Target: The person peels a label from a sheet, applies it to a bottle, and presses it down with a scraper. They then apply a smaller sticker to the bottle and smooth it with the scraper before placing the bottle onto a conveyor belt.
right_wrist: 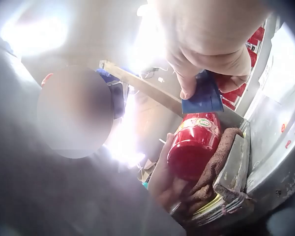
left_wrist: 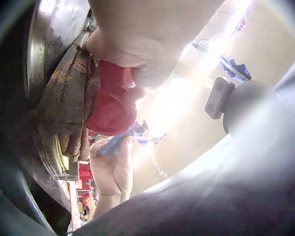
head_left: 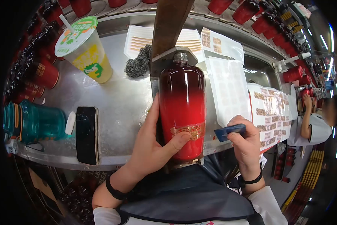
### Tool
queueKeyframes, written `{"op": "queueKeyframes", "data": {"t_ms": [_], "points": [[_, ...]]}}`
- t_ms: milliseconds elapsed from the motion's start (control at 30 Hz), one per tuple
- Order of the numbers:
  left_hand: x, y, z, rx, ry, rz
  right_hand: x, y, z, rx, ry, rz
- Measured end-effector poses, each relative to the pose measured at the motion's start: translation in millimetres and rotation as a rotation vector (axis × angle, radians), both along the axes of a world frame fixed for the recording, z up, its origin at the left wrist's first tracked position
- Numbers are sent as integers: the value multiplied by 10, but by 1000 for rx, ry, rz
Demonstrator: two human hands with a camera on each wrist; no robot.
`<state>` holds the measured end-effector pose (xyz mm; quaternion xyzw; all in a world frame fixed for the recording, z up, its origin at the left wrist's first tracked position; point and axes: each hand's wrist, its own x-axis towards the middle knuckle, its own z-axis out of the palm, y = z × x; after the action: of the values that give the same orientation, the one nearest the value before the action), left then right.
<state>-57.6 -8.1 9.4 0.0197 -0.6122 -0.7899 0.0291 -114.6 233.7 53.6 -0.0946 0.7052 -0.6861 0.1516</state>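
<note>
A glossy bottle point(head_left: 182, 95), dark at the neck and fading to bright red, lies with its neck away from me. Near its base runs a gold decorated label point(head_left: 192, 132). My left hand point(head_left: 147, 144) grips the lower left side of the bottle, with the thumb across the front on the label; the other fingers are hidden behind it. To the right, my right hand point(head_left: 246, 144) pinches a flat blue scraper point(head_left: 228, 132) between thumb and fingers, apart from the bottle. In the right wrist view a brown cloth point(right_wrist: 221, 162) lies under the bottle.
White sticker sheets point(head_left: 228, 88) and a printed label sheet point(head_left: 269, 112) lie on the right. On the left are a phone point(head_left: 87, 135), a teal jug point(head_left: 41, 122), a drink cup point(head_left: 88, 56) and steel wool point(head_left: 138, 62). An upright post point(head_left: 170, 24) stands beyond the bottle. Another person point(head_left: 318, 123) works at far right.
</note>
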Motion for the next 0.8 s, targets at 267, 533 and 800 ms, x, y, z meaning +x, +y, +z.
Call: {"op": "queueKeyframes", "data": {"t_ms": [267,533,800], "points": [[22,-59,21,-36,17,-30,-10,-12,-26,-14,-18,-7],[6,-50,56,-4,-44,-2,-15,-5,-58,-17,-33,-8],[16,-30,24,-3,14,1,-15,16,-66,-37,-61,-21]]}}
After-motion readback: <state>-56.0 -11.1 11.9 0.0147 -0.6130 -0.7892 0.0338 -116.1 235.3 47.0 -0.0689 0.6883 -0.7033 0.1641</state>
